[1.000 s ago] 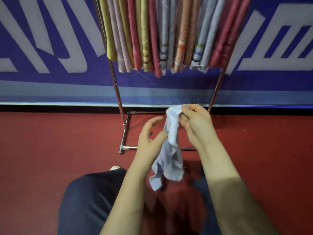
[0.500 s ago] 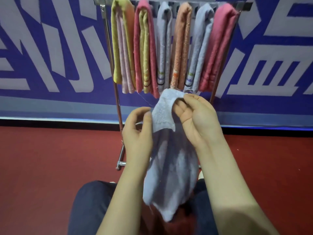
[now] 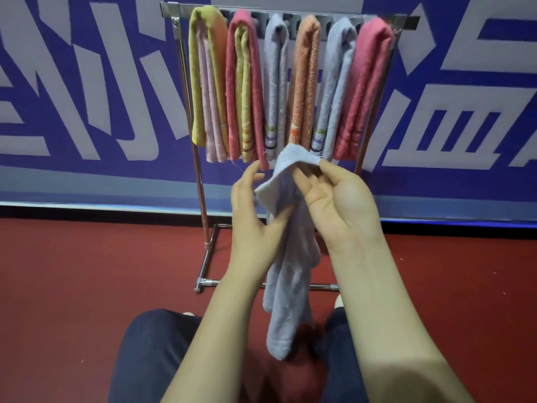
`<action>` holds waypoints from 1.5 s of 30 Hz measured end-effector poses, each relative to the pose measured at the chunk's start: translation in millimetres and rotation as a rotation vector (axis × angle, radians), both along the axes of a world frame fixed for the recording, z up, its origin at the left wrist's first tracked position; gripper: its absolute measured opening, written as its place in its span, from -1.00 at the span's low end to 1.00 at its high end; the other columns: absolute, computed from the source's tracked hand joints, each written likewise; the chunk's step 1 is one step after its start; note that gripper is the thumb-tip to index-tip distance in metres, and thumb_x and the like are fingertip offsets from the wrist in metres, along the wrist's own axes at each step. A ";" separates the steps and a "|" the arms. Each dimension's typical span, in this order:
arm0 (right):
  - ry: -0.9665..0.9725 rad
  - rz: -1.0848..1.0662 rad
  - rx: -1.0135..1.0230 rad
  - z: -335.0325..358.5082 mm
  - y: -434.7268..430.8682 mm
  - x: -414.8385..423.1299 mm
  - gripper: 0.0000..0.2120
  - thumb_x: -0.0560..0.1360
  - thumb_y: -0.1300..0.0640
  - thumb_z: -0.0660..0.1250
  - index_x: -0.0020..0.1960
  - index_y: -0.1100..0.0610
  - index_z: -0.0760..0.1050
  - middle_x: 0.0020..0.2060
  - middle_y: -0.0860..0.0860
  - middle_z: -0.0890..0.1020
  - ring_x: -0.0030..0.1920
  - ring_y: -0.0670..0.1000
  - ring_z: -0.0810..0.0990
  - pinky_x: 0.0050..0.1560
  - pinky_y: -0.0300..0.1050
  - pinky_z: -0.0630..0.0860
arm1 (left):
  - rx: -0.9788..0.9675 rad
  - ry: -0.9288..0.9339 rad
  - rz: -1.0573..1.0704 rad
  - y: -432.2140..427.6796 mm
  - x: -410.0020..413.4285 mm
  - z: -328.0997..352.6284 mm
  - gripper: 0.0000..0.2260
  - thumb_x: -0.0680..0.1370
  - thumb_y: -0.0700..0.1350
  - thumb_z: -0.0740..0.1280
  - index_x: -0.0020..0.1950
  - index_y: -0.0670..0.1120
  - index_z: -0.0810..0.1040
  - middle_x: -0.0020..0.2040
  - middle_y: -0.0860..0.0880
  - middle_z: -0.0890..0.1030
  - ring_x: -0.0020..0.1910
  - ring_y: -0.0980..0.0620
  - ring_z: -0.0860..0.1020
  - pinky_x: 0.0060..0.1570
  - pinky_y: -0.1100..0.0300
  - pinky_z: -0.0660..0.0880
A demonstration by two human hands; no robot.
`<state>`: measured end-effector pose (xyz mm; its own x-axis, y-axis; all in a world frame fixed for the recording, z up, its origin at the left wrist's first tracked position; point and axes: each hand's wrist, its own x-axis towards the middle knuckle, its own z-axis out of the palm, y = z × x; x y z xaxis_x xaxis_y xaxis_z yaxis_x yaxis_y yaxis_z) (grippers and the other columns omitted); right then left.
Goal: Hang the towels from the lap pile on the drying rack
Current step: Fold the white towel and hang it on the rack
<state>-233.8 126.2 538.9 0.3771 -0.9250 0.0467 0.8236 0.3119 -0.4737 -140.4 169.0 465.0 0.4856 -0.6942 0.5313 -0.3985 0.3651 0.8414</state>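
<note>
**Soft blue towel held up short of a crowded rack**

The pale blue towel (image 3: 287,286) hung in front of the person, between the two forearms. Its top edge was level with the hems of the hung towels (image 3: 241,88) and its tail drooped to the lap. The right hand (image 3: 340,207) pinched the upper corner between thumb and fingertips, palm turned towards the camera. The left hand (image 3: 255,222) stood wide, fingers loosely straight, with its thumb against the towel's left fold; it gripped nothing that could be made out.

The towel looked light, limp and slightly fuzzy, so it would likely sag and twist from a single corner. Taking both top corners and spreading the edge flat seemed the better hold for draping.

Ahead stood the drying rack (image 3: 200,175), its top rail already carrying six folded bundles side by side. The gaps between them were narrow, so finding a free bar looked like the main obstacle. Something dark red, probably the lap pile (image 3: 290,379), lay in shadow between the knees. The red floor (image 3: 87,286) ran back to a blue patterned wall (image 3: 87,82).
</note>
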 end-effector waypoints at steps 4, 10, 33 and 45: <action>0.037 -0.065 -0.010 -9.7 -7.7 -7.9 -0.78 0.60 0.40 0.07 0.15 0.47 0.41 0.06 0.32 0.59 0.07 0.22 0.62 -0.15 -0.01 0.66 | -0.122 0.100 0.096 5.5 -1.0 14.9 -0.78 0.56 -0.28 0.28 0.04 0.04 0.56 0.01 0.09 0.59 0.00 0.15 0.54 -0.01 0.22 0.45; 0.874 -0.286 -0.148 -41.5 -11.6 -14.1 -0.92 0.54 0.33 0.23 -0.03 0.18 0.38 -0.15 0.18 0.62 -0.27 0.03 0.64 -0.26 -0.12 0.62 | -0.054 0.286 0.078 9.7 5.6 30.9 -0.97 0.51 -0.17 0.40 -0.11 -0.07 0.63 -0.21 0.04 0.65 -0.21 0.17 0.57 -0.15 0.29 0.50; 0.823 -0.541 -0.403 -40.9 -15.1 2.8 -0.87 0.45 0.33 0.42 -0.17 0.15 0.53 -0.32 0.00 0.59 -0.30 -0.12 0.55 -0.19 -0.24 0.52 | 0.271 0.256 -0.255 -1.7 13.1 -20.3 -0.95 0.49 -0.12 0.45 -0.12 -0.09 0.64 -0.25 0.02 0.67 -0.24 0.13 0.58 -0.18 0.20 0.50; 0.644 -0.905 -0.249 -31.7 -38.2 -22.6 -0.84 0.47 0.33 0.40 -0.16 0.10 0.51 -0.31 -0.04 0.56 -0.34 -0.24 0.51 -0.18 -0.32 0.49 | 0.370 0.353 -0.121 -3.0 24.6 -58.5 -0.96 0.44 -0.13 0.49 -0.20 -0.06 0.67 -0.29 0.03 0.65 -0.28 0.10 0.54 -0.26 0.17 0.47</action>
